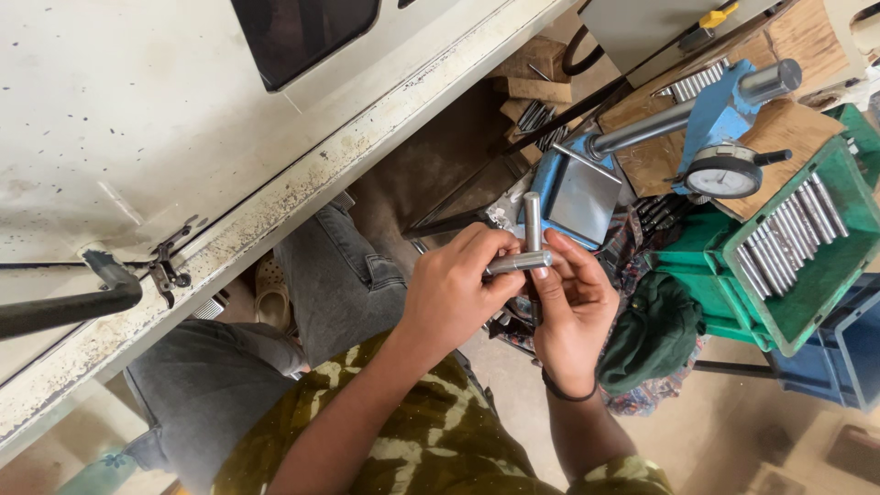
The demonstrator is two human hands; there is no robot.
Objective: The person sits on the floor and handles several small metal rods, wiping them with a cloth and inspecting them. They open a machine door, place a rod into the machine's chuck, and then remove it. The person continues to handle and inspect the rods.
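Head view: left hand [454,293] closed, fingers curled round short steel pin [519,263]; pin lies near-horizontal, long axis left to right, free end toward right hand; surface bright, smooth, cylindrical; right hand [573,307] part-closed, thumb and fingers pinching second steel pin [533,220]; that pin stands near-upright, top end pointing up the frame, lower part hidden behind fingers; pins cross, appear touching; both held in front of blue gauge stand [573,188]; green tray [830,266] of similar pins well apart at right.
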